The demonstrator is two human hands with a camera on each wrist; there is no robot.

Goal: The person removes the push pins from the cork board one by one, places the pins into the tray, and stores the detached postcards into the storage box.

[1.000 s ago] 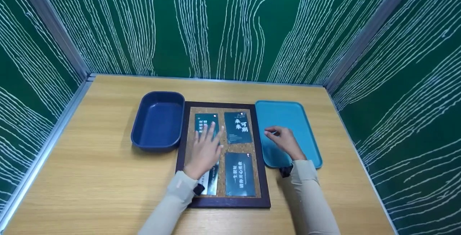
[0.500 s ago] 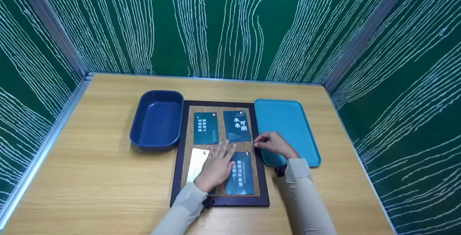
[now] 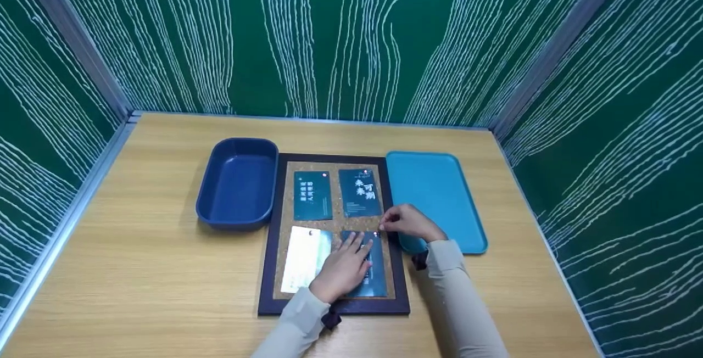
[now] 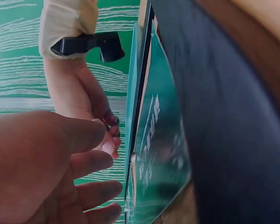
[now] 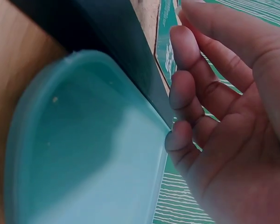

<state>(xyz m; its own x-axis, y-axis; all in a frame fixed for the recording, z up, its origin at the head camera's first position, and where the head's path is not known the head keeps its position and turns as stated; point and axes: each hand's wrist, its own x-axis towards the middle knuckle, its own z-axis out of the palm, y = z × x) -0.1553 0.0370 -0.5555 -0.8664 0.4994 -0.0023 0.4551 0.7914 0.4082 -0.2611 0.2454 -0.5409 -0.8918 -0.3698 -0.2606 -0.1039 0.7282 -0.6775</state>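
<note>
Green with white lettering, the lower right card point(image 3: 377, 273) lies on the board point(image 3: 401, 292), its small pin point(image 3: 376, 234) near the top right corner. Spread over that card, the left hand point(image 3: 343, 266) has its fingers apart; the right hand point(image 3: 413, 223) reaches in from the tray point(image 3: 439, 188), thumb and forefinger brought together just beside the pin, the other fingers loosely bent. The step in hand looks to be fine work at this pin, with the left hand there to steady the card. The next move seems to call for a precise fingertip grip on the pin and a straight push or pull, the card kept flat so its corner does not crease. The upper left card point(image 3: 313, 196), upper right card point(image 3: 357, 196) and lower left card point(image 3: 302, 262) lie beside it on the board. On the desk point(image 3: 137, 237), the tub point(image 3: 241, 193) stands at the board's left. I cannot tell whether the right fingertips pinch anything: they sit at the very edge of the right wrist view. Whether the left fingers touch the card is equally unclear. Glare washes out much of the lower left card, and pale specks point(image 5: 55, 99) in the tray are too small to identify.
</note>
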